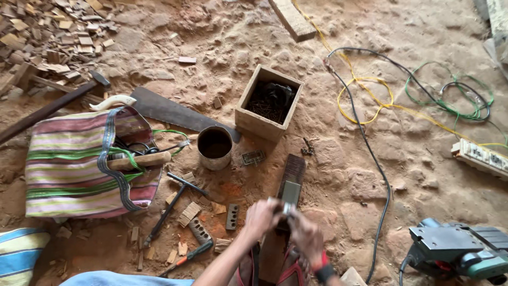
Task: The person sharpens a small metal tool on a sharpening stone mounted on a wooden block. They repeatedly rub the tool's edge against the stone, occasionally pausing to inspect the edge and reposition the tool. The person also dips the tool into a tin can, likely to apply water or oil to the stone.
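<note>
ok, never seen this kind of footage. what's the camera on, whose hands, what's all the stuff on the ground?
There is one picture, from a camera worn on a person's head, looking down at their own two bare hands. There is no machine.

The left hand and right hand meet over a small grey metal piece resting on a dark wooden plank. The motion blur hides the exact grip.

All of it lies on a bare dirt floor. Around the hands are a striped bag with tool handles poking out, a hand saw, a round tin, a wooden box of dark nails, a hammer and wood offcuts. To the right are coloured cables, a power strip and a green power tool, likely a planer.
</note>
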